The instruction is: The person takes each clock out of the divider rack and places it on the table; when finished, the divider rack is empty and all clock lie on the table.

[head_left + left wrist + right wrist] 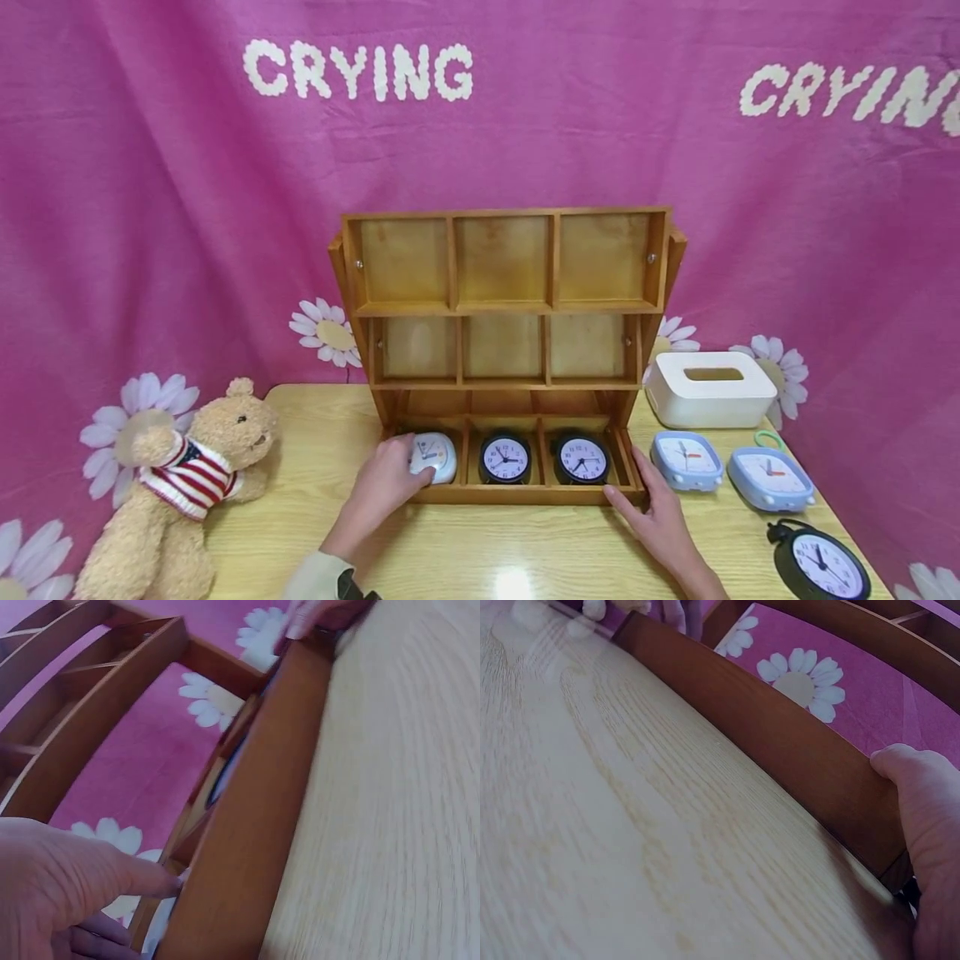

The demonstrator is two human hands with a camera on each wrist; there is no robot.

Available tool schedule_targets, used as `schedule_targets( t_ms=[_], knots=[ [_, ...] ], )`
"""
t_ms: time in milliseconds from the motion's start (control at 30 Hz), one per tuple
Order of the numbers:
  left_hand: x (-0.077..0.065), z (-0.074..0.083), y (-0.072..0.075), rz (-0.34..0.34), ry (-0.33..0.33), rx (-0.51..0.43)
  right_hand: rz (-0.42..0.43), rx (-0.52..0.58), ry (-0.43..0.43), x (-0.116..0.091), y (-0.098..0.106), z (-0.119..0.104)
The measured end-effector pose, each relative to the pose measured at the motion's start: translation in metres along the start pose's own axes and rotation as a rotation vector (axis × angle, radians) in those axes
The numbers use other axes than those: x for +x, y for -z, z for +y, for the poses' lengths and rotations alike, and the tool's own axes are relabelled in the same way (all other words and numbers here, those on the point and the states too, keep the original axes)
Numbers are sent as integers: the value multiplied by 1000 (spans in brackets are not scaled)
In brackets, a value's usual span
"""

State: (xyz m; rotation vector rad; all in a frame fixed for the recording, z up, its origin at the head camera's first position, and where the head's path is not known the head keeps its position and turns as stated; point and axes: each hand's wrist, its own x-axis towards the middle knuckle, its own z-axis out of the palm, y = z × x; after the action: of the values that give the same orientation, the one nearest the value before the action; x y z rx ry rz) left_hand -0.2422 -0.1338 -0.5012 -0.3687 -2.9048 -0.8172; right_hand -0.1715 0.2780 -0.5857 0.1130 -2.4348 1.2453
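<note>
The left hand [384, 485] pinches a pale clock [437, 458], the right hand [656, 515] grips the shelf [517, 495], and the curtain [540, 150] beyond their fingers reads “CRYING”.

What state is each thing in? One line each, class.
Wooden shelf: standing on table
Left hand: gripping pale clock
Pale clock: held at shelf's bottom row
Right hand: gripping shelf's right front corner
Middle black clock: in shelf's bottom row
Right black clock: in shelf's bottom row
Nearest black clock: on table
Left blue clock: on table
Right blue clock: on table
White box: top slot open
Teddy bear: wearing sweater
</note>
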Motion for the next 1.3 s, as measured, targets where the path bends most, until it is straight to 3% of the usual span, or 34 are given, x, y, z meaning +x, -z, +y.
schedule_targets(
  t_ms=[300,633,800,1033,1200,1300],
  knots=[
    [6,2,-1,-38,16,54,-2,-4,-10,-1,0,-2],
    [20,11,0,-150,47,131,37,-2,56,0,2,-5],
    [25,11,-2,-181,98,104,39,6,56,-1,3,-7],
    [29,8,-1,-209,54,110,42,6,54,-4,3,-6],
    [30,12,5,-278,70,122,47,1,44,-5,1,-4],
    [31,15,5,-285,66,157,45,-5,41,-5,2,-3]
  ],
)
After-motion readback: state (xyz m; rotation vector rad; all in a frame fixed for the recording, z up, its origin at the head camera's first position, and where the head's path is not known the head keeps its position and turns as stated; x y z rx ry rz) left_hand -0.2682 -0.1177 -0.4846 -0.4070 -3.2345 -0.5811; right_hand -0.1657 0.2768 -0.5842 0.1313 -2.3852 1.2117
